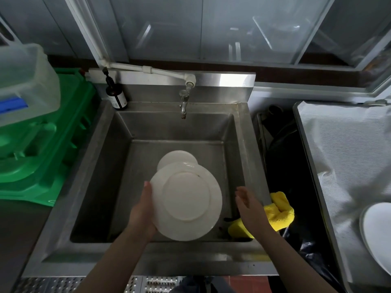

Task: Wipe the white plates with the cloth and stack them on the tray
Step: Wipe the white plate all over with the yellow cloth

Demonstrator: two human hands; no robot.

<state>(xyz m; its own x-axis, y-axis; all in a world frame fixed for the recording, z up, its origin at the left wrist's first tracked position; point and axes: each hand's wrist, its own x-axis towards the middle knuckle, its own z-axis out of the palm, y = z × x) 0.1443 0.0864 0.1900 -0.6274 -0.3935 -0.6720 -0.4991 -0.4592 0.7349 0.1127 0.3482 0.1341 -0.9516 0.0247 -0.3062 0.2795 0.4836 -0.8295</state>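
My left hand (142, 210) holds a white plate (187, 200) by its left rim, bottom side up, above the steel sink (88, 166). A second white plate (176, 158) lies lower in the basin, partly hidden behind the held one. My right hand (249, 205) hovers open beside the plate's right edge, fingers straight, holding nothing. The yellow cloth (278, 212) lies draped over the sink's right rim, just behind my right hand. On the right, a white plate (376, 231) rests on the cloth-lined tray (342, 157).
A tap (183, 102) hangs over the back of the basin, and a dark pump bottle (116, 94) stands at its back left corner. Green plastic crates (42, 144) and a clear tub (23, 81) are stacked on the left. A dark gap separates sink and tray.
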